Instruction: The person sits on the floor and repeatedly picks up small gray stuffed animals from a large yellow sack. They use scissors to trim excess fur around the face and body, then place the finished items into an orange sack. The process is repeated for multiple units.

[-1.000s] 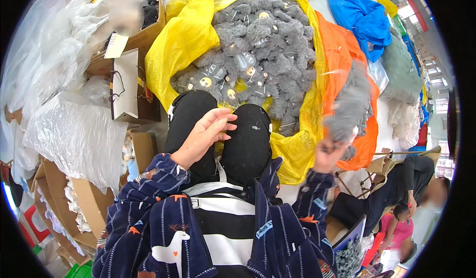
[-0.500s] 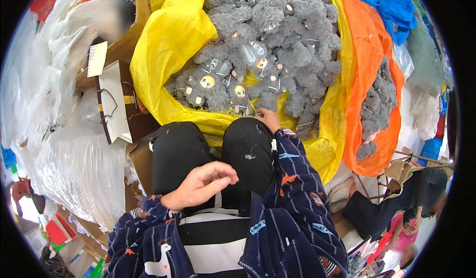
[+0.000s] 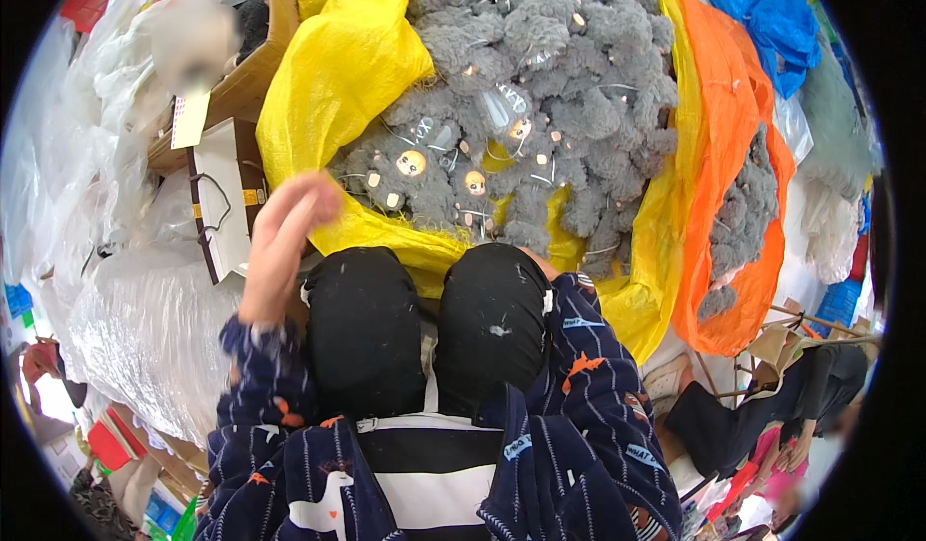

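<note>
A yellow woven sack (image 3: pixel 333 68) lies wide open in front of my knees, heaped with grey fluffy plush pieces (image 3: pixel 598 88). Small doll faces (image 3: pixel 411 163) show among the fur. My left hand (image 3: pixel 287 237) is raised beside my left knee, near the sack's front-left rim; its fingers stretch out, slightly blurred, and I see nothing in them. Most of my right hand (image 3: pixel 538 263) is hidden behind my right knee at the sack's near edge. Its fingers do not show, so whether it holds anything is unclear.
An orange sack (image 3: pixel 694 252) with more grey plush stands to the right. At left are a paper bag (image 3: pixel 224 213), a cardboard box (image 3: pixel 253 73) and clear plastic wrapping (image 3: pixel 145 338). Another person in dark clothes (image 3: pixel 752 411) sits at lower right.
My left hand has risen from above my lap and moved forward and left toward the sack's rim. The right hand has slipped mostly out of sight behind my right knee.
</note>
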`<state>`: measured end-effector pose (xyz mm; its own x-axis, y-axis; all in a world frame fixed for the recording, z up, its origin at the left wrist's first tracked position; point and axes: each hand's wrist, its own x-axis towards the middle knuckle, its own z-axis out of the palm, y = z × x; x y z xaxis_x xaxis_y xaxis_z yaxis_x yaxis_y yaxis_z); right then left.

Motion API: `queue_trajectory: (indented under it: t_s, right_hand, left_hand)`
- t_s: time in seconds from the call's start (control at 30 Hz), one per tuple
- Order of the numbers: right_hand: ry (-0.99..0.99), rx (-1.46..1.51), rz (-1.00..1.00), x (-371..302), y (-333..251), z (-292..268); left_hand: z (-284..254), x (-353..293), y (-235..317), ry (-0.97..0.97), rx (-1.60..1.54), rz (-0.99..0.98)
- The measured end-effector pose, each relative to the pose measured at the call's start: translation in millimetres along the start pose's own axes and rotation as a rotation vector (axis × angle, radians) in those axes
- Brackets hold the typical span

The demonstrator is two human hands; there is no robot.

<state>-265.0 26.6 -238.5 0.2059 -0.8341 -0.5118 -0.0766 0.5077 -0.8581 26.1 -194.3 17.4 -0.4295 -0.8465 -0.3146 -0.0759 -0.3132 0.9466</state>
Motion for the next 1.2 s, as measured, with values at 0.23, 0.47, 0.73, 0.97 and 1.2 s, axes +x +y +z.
queue_trajectory:
  t_s: [0.23,0.47,0.73,0.97,1.2]
  right_hand:
    - [0.053,-0.272,-0.178,-30,-40,-15]
    - [0.11,-0.351,0.08,-63,-43,-19]
    - [0.59,-0.179,0.465,-79,-18,0]
    - [1.062,0.434,-0.033,-89,-124,-27]
    - [1.154,0.508,-0.884,-241,-344,-43]
  left_hand:
    - [-52,48,-168,0.426,0.997,-0.125]
    - [-48,23,-176,0.78,0.993,-0.05]
    - [-53,49,-207,0.45,-0.945,-0.455]
    - [7,81,-44,0.241,-0.789,-0.259]
    - [82,11,139,-0.142,-0.759,0.043]
